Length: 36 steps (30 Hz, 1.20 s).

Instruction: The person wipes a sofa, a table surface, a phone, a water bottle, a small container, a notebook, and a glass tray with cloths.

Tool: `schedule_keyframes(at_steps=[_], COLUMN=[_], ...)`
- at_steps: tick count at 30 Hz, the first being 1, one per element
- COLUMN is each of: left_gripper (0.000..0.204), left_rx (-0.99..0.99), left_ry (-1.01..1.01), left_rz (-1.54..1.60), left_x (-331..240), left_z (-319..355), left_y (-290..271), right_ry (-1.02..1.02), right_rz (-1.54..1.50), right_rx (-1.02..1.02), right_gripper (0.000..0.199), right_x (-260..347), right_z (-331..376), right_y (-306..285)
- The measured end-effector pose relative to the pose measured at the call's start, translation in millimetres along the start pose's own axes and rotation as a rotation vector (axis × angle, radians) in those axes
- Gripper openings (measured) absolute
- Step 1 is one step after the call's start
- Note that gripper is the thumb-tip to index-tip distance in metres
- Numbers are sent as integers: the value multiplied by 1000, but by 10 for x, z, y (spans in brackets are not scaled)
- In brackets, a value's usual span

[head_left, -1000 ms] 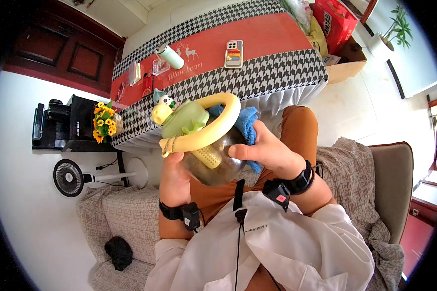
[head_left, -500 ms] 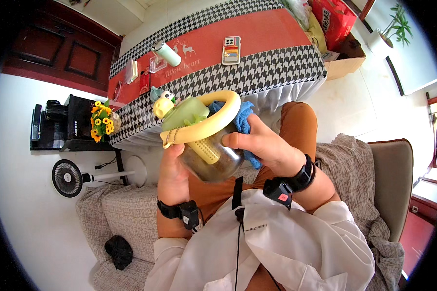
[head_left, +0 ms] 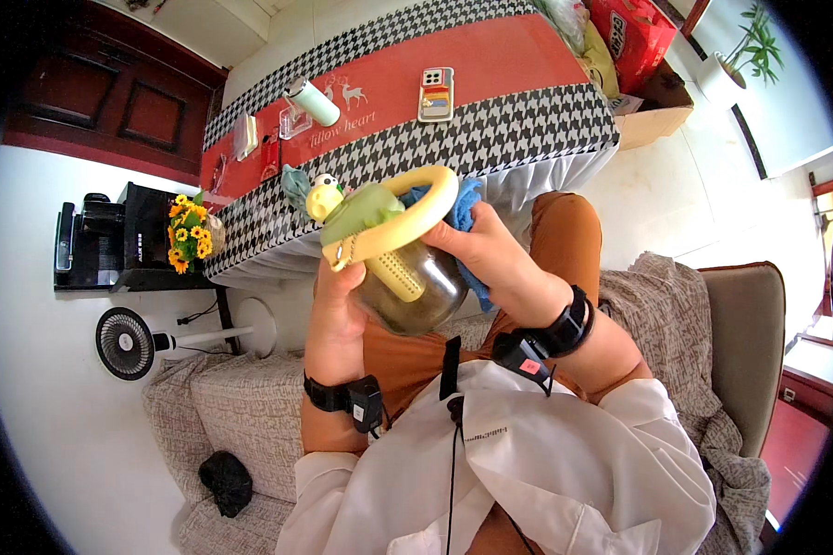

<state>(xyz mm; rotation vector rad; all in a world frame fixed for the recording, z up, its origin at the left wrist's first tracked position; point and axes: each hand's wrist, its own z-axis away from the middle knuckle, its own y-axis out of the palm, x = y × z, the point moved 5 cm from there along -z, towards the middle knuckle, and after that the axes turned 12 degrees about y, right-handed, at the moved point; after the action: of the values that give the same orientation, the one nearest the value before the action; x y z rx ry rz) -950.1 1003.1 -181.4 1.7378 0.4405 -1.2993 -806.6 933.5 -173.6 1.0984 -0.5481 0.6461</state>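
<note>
Tilted above my lap is a see-through, rounded water jug. It has a green lid, a yellow spout cap, a yellow loop handle with a small chain, and a yellow perforated strainer inside. My left hand grips the jug's left side, thumb up near the handle's chain end, its other fingers hidden behind the body. Bunched in my right hand is a blue cloth, pressed against the jug's right side with the thumb lying over the shoulder under the handle.
Beyond the jug stands a table with a red and houndstooth cloth. It bears a phone, a pale green tumbler and a small panda figure. Sunflowers and a fan are at left; a cardboard box is far right.
The jug has shifted slightly right and turned a little in my hands. My right thumb has slid up closer to the handle. Both hands keep their hold.
</note>
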Motion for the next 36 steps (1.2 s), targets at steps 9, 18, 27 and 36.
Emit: schedule_keyframes(at_steps=[9, 18, 27, 36], left_gripper=[79, 67, 68, 70], left_rx=[-48, -108, -102, -89], left_ry=[-17, -52, 39, 74], left_rz=[69, 92, -8, 57], left_x=[36, 64, -31, -54], left_z=[-44, -11, 11, 14], left_y=[-21, -107, -57, -102], right_ry=[-433, -763, -580, -926], right_rz=[429, 564, 439, 752], right_rx=[-163, 15, -12, -24], right_gripper=[25, 52, 51, 43], right_x=[-16, -107, -113, -74], right_z=[70, 96, 15, 277], right_y=[20, 72, 29, 200])
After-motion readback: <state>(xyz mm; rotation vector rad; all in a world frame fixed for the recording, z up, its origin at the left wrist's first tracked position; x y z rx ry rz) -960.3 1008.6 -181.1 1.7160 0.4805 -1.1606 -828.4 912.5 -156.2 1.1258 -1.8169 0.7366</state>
